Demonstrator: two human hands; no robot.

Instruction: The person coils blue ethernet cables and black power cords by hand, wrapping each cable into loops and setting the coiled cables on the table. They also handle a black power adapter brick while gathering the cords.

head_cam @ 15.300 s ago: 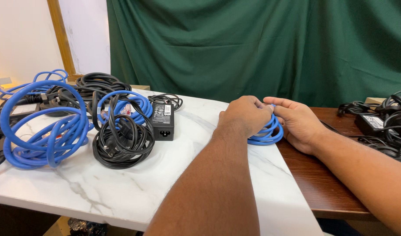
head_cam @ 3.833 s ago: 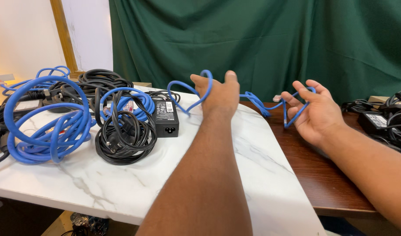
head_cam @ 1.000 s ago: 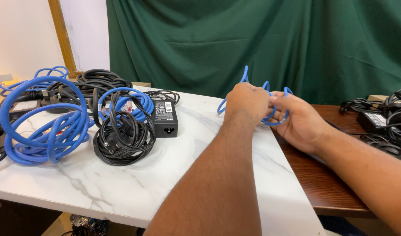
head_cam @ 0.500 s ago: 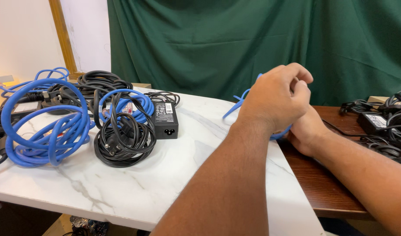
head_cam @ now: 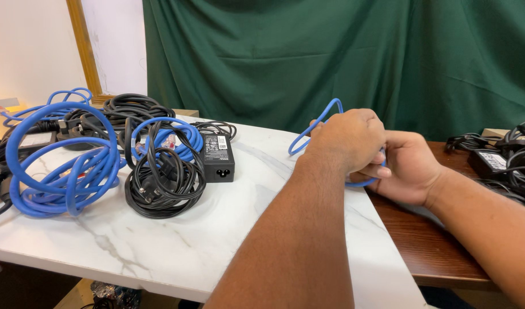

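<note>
1. A white marble tabletop [head_cam: 176,252] stands in front of a dark green curtain [head_cam: 342,57], with a darker wooden table [head_cam: 434,252] butted against its right edge.
2. At the far left lies a big coil of blue cable [head_cam: 62,166], with a heap of black cables [head_cam: 131,107] behind it.
3. Just right of that sits a coiled black power cord [head_cam: 162,186], overlapping a smaller blue coil [head_cam: 171,134], and a black power adapter [head_cam: 218,157] lies touching the cord's right side.
4. Near the marble's right edge the left hand [head_cam: 348,137] is curled around a thin blue cable [head_cam: 317,123], whose loop arcs up and out to its left, above the tabletop.
5. The right hand [head_cam: 405,166] sits just behind, touching the left hand and closed on the same cable; how many turns it holds is probably hidden by the fingers.
6. At the far right, more black adapters and cords [head_cam: 502,163] rest on the wooden table.
</note>
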